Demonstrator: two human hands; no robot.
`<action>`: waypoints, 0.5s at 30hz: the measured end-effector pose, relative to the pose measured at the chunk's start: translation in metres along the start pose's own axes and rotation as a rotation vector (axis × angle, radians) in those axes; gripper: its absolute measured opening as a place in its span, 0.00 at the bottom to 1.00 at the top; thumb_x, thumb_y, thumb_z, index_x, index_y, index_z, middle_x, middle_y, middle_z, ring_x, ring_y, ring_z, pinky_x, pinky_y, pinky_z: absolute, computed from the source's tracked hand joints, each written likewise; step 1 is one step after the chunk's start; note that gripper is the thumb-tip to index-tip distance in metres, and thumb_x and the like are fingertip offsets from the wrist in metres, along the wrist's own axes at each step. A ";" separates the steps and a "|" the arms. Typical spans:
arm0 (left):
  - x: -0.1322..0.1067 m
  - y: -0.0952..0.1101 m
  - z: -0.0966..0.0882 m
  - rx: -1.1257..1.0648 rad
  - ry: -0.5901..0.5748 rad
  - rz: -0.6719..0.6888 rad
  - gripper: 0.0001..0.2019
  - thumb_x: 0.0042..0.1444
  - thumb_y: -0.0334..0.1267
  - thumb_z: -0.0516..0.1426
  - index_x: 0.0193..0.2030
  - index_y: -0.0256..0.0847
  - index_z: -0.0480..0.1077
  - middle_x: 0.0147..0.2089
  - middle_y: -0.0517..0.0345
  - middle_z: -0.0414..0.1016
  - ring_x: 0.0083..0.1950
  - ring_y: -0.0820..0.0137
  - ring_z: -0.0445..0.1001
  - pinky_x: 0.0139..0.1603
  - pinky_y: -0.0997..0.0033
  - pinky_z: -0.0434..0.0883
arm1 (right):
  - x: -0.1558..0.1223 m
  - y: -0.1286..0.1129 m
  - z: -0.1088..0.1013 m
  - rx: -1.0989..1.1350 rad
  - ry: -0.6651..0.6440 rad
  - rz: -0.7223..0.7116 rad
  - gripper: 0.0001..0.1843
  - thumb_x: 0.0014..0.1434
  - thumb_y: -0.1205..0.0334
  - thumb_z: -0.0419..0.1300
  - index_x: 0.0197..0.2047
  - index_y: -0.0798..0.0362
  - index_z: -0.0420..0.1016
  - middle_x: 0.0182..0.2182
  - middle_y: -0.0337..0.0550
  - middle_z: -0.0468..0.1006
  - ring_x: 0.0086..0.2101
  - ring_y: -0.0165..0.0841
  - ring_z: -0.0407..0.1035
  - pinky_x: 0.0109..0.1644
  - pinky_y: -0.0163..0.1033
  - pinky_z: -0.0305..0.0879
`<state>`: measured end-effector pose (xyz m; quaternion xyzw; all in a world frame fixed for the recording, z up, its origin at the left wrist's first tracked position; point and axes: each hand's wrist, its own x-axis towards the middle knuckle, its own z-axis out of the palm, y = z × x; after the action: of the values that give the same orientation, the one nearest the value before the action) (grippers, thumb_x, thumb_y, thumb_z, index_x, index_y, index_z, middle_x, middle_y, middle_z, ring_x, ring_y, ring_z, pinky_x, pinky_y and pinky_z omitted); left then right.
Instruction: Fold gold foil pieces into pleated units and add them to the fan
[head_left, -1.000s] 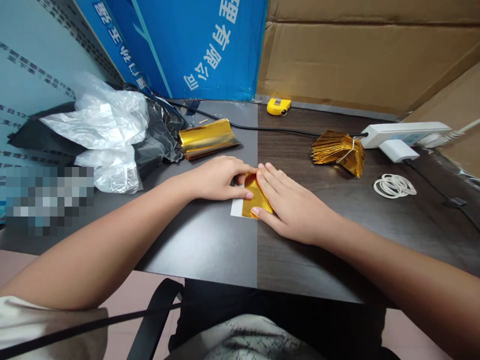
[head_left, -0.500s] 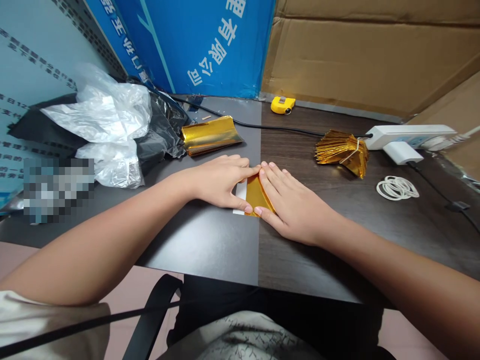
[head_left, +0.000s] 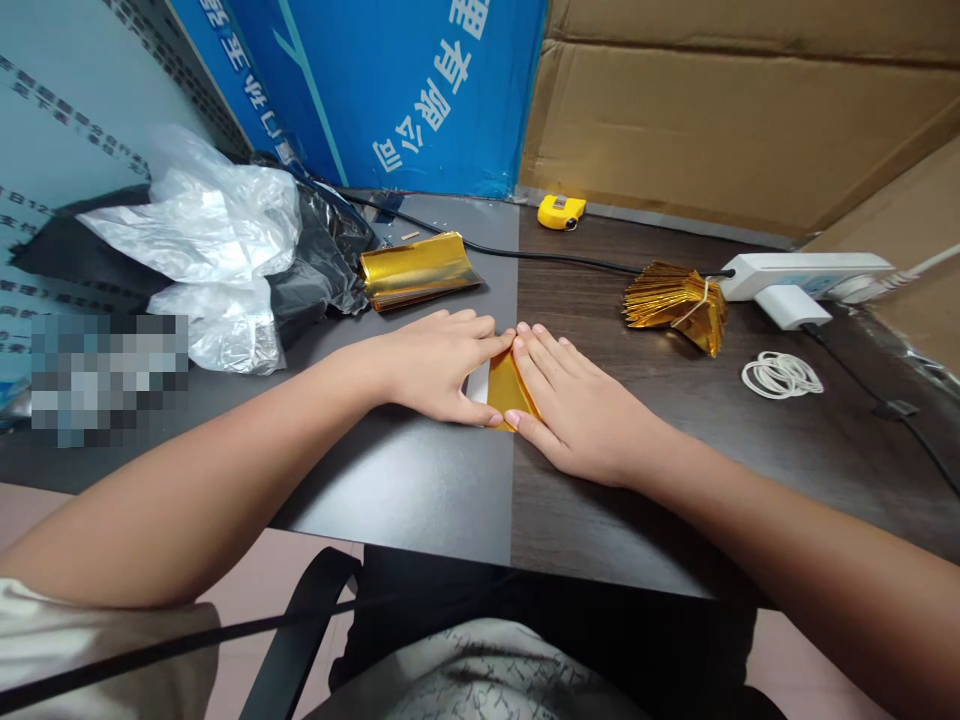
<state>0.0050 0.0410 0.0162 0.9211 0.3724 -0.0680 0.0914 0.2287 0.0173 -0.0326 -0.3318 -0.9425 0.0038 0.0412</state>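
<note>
A small sheet of gold foil paper (head_left: 507, 392) with a white underside lies flat on the dark table (head_left: 420, 480). My left hand (head_left: 435, 362) presses on its left part, fingers together and thumb along the near edge. My right hand (head_left: 581, 408) lies flat over its right part, fingers stretched out, with the fingertips of both hands meeting at the sheet's far corner. Most of the sheet is hidden under the two hands.
A stack of gold sheets (head_left: 416, 270) lies behind my left hand, beside crumpled plastic bags (head_left: 217, 260). A banded bundle of folded gold pieces (head_left: 679, 298), white rubber bands (head_left: 781, 374), a power strip (head_left: 810, 275) and a yellow tape measure (head_left: 560, 211) sit to the right and back.
My left hand has slid right over the sheet, covering more of the white strip, and its fingertips now meet those of my right hand. The sheet stays flat in place.
</note>
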 end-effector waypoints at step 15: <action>0.000 -0.004 0.002 0.050 -0.005 0.004 0.42 0.56 0.70 0.52 0.67 0.39 0.62 0.48 0.50 0.69 0.46 0.63 0.68 0.51 0.66 0.62 | 0.001 0.001 -0.001 0.030 -0.021 0.015 0.41 0.73 0.48 0.40 0.73 0.78 0.49 0.72 0.70 0.46 0.71 0.56 0.42 0.73 0.62 0.49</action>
<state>0.0020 0.0437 0.0137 0.9236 0.3686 -0.0793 0.0696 0.2285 0.0186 -0.0311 -0.3383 -0.9401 0.0219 0.0362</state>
